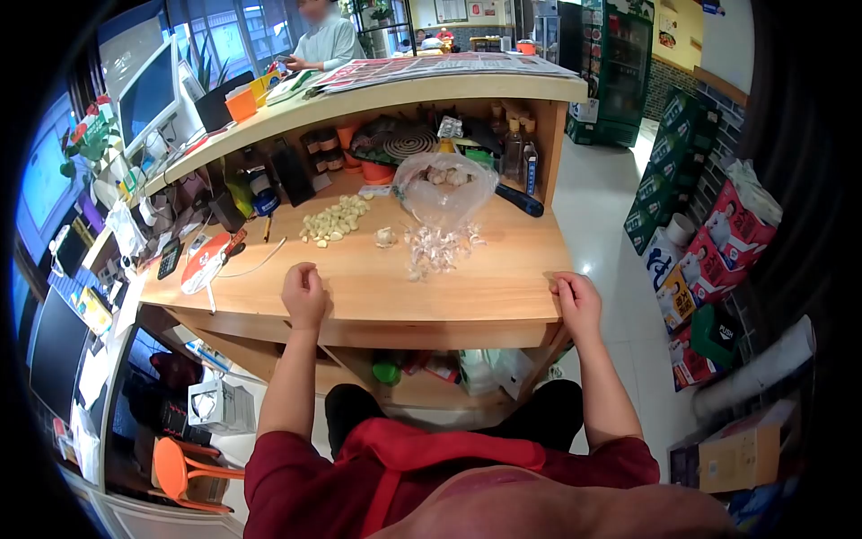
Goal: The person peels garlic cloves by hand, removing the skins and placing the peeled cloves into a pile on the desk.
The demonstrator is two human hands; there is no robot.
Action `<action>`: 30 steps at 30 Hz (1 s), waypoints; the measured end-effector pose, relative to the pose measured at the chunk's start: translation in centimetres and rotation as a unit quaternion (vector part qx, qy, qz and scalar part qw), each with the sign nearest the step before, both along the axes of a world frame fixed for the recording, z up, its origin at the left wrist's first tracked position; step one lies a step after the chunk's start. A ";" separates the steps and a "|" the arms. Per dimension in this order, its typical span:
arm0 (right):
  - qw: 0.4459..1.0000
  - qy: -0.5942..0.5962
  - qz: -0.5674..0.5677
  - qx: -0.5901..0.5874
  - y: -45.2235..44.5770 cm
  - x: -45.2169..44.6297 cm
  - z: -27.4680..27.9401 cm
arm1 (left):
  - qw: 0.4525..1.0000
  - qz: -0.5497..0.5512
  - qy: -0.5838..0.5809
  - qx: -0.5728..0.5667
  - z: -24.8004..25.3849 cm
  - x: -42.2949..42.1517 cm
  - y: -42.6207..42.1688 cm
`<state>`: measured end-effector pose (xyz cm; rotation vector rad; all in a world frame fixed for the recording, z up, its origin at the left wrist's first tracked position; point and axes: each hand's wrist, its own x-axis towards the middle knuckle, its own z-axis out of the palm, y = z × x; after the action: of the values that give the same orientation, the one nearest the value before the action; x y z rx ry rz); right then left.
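Note:
My left hand [304,295] rests in a loose fist at the desk's front edge, with nothing showing in it. At the right corner of the wooden desk [431,301], my right hand [577,304] is also closed, fingers curled against the edge. Beyond the left hand lies a pile of peeled garlic cloves [334,220]. One partly broken garlic bulb [386,237] sits alone near the middle. Papery garlic skins [437,251] are scattered right of it. Behind them is a clear plastic bag [449,205] with whole garlic bulbs [449,175] inside. Neither hand touches the garlic.
A calculator [170,258] and a red-and-white fan [206,262] lie on the left. A dark-handled tool [519,199] and bottles [513,148] stand near the right rear. Above runs a counter shelf [449,87]; a person [328,43] stands behind it. Boxes [718,242] line the right wall.

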<state>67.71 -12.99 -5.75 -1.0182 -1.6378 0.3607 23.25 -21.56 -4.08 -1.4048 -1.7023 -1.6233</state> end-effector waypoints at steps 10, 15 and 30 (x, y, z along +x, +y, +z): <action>1.000 -0.006 -0.009 0.015 0.0 -0.1 0.0 | 1.000 -0.016 -0.023 -0.010 -0.2 -0.2 -0.1; 1.000 -0.012 -0.013 0.020 0.1 -0.1 0.1 | 1.000 -0.007 -0.008 -0.006 -0.1 -0.2 0.0; 0.998 -0.034 -0.034 0.038 0.2 0.0 -0.2 | 1.000 -0.007 -0.003 -0.001 0.0 0.4 -0.5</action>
<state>67.71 -12.81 -5.90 -1.0352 -1.6611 0.2184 23.66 -22.03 -4.10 -1.4163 -1.7025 -1.6353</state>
